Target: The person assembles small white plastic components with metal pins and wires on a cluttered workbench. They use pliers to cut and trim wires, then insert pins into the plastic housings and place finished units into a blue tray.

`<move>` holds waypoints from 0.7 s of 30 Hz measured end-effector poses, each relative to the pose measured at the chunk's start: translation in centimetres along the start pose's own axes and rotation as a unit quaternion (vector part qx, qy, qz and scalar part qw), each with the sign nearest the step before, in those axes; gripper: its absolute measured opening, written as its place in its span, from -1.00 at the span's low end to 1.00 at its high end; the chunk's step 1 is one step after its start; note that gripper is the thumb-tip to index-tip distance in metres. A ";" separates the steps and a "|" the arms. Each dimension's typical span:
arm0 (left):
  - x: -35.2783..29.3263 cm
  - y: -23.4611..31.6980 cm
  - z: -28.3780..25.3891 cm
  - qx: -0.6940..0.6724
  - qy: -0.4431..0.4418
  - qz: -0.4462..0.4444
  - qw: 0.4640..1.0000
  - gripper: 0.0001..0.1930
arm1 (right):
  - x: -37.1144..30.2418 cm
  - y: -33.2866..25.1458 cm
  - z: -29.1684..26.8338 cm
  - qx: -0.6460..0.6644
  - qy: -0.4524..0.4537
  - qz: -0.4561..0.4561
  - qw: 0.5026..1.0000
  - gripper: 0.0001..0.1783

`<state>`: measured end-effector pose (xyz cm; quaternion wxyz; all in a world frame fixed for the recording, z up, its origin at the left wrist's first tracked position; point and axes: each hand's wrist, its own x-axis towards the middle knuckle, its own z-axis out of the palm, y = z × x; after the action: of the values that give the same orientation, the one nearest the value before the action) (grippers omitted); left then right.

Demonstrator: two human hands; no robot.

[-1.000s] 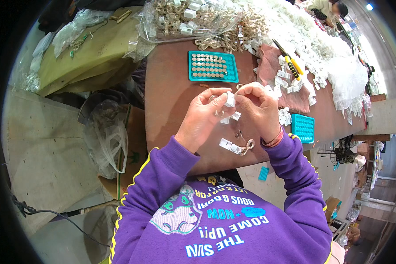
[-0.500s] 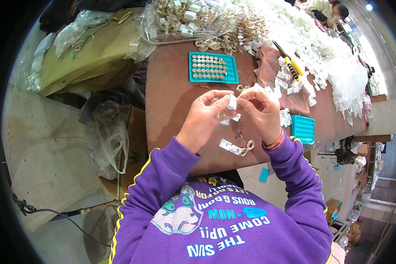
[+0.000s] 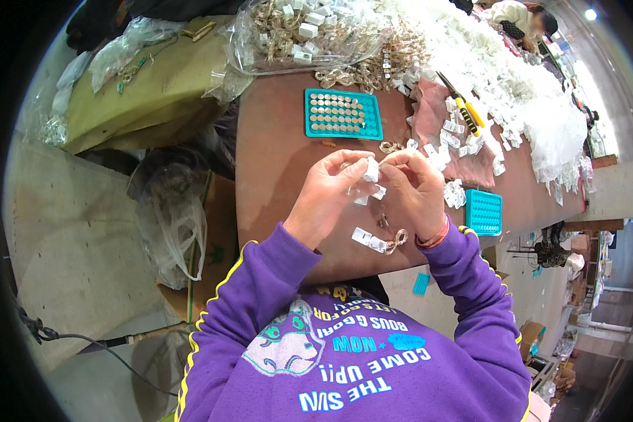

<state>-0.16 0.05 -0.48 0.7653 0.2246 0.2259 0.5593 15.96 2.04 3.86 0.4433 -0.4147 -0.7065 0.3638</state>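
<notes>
My left hand [image 3: 328,188] pinches a small white plastic case [image 3: 371,169] between thumb and fingers, above the near part of the brown table [image 3: 274,155]. Close against its right side, my right hand [image 3: 416,184] has thumb and forefinger pressed together; whatever is between them is too small to make out. Beneath the hands lie loose white pieces [image 3: 379,192]. Nearer me rests a white case with a coiled, clear-coated wire [image 3: 376,241]. Beyond my hands stands a teal tray [image 3: 373,130] with rows of silver coin cells [image 3: 334,111].
Pliers with yellow-and-black handles [image 3: 469,116] lie on a pink cloth [image 3: 429,105] among white cases. Another teal tray [image 3: 484,212] sits at the table's right edge. A large heap of white pieces [image 3: 499,70] and a clear bag of coiled wires [image 3: 299,35] fill the far side.
Both hands stay together around the white case, with only slight finger shifts. The whole view has moved slightly, so the table appears a little lower.
</notes>
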 end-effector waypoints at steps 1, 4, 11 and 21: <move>0.0 -0.1 -0.1 -0.012 -0.015 0.006 1.000 -0.75 | -0.1 -0.1 -0.1 0.027 0.002 0.020 0.999 -0.91; 0.0 -0.4 -0.2 -0.013 -0.013 -0.004 1.000 -0.74 | 0.0 -0.4 -0.6 -0.114 -0.011 -0.063 0.991 -0.91; 0.0 0.0 0.2 0.004 -0.003 0.006 1.000 -0.78 | 0.5 -1.7 -0.2 -0.195 -0.036 -0.158 0.967 -0.89; -1.3 5.9 6.2 0.699 -0.075 0.559 0.440 -0.72 | -4.5 -3.7 -6.2 0.002 0.238 0.002 0.971 -0.88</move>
<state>-1.33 -0.11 8.09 -0.1163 0.8018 0.3078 0.4988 21.96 -2.62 7.76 0.5988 -0.4898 -0.5794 0.2568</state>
